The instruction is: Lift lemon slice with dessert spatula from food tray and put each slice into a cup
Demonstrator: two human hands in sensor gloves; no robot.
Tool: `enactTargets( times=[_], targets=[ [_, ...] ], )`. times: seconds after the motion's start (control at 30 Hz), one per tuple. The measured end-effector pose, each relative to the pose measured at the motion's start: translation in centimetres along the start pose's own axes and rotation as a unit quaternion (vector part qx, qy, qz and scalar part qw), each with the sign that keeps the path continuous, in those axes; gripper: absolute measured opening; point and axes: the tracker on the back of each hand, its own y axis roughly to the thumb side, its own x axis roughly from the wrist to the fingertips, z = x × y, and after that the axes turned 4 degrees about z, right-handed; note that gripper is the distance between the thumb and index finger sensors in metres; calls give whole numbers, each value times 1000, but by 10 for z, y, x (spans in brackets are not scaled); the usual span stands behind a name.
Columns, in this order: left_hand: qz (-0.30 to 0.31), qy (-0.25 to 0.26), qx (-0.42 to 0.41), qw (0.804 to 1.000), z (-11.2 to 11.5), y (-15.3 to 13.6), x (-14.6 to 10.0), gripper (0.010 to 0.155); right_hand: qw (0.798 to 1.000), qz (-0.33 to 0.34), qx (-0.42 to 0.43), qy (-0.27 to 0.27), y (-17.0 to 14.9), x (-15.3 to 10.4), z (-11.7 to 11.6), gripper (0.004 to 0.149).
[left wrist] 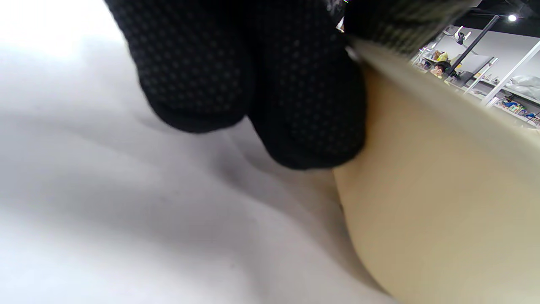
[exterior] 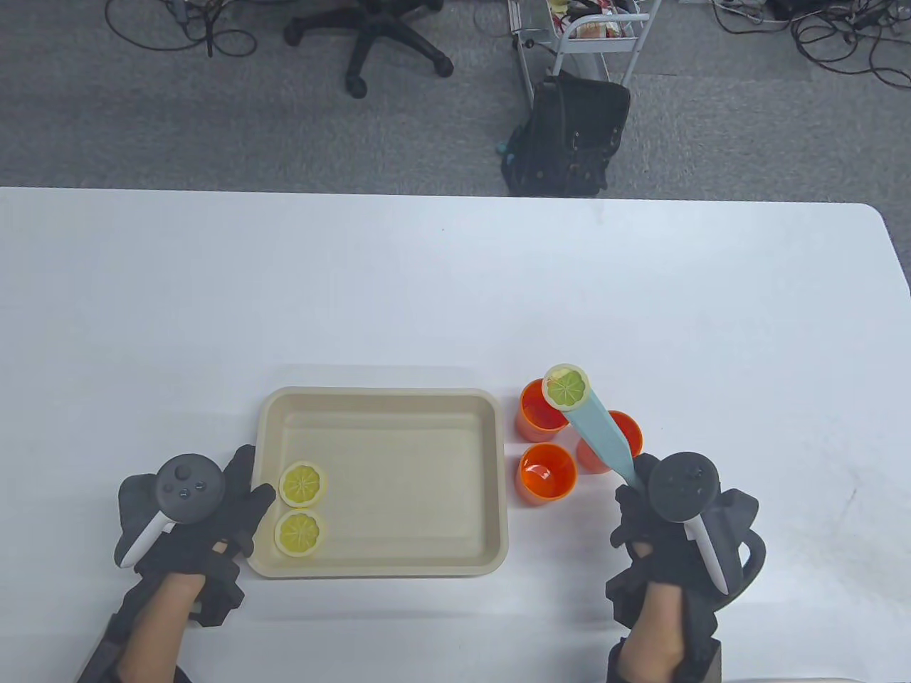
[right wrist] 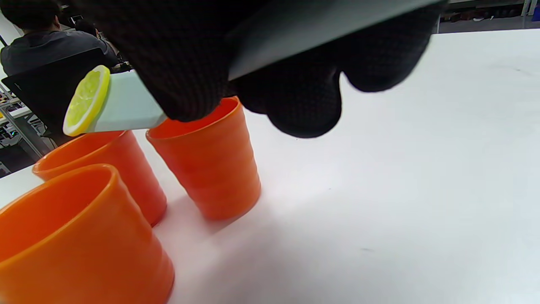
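A beige food tray (exterior: 398,562) lies near the table's front, with two lemon slices (exterior: 302,484) (exterior: 300,533) at its left end. My left hand (exterior: 235,509) rests against the tray's left rim (left wrist: 422,202), fingers (left wrist: 303,105) fairly straight. My right hand (exterior: 651,498) grips the handle of a pale blue dessert spatula (exterior: 601,434). A third lemon slice (exterior: 564,386) (right wrist: 86,101) rides on the blade tip (right wrist: 122,107), above the far left orange cup (exterior: 537,418). Two more orange cups (exterior: 546,473) (exterior: 630,430) stand beside it.
Right of the tray the three cups (right wrist: 211,169) form a tight cluster. Beyond the table's far edge are an office chair (exterior: 370,35), a black bag (exterior: 569,139) and a metal cart (exterior: 591,35). A seated person (right wrist: 46,42) shows in the right wrist view.
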Motion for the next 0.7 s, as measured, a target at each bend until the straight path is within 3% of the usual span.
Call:
enactTargets(
  times=[0.47, 0.7],
  targets=[
    [0, 0, 3, 1000, 0, 0, 0, 73, 1000, -9, 9, -22, 0, -2, 2, 55],
    [-1, 0, 3, 1000, 1, 0, 0, 73, 998, 45, 23, -28, 19, -7, 0, 56]
  ],
)
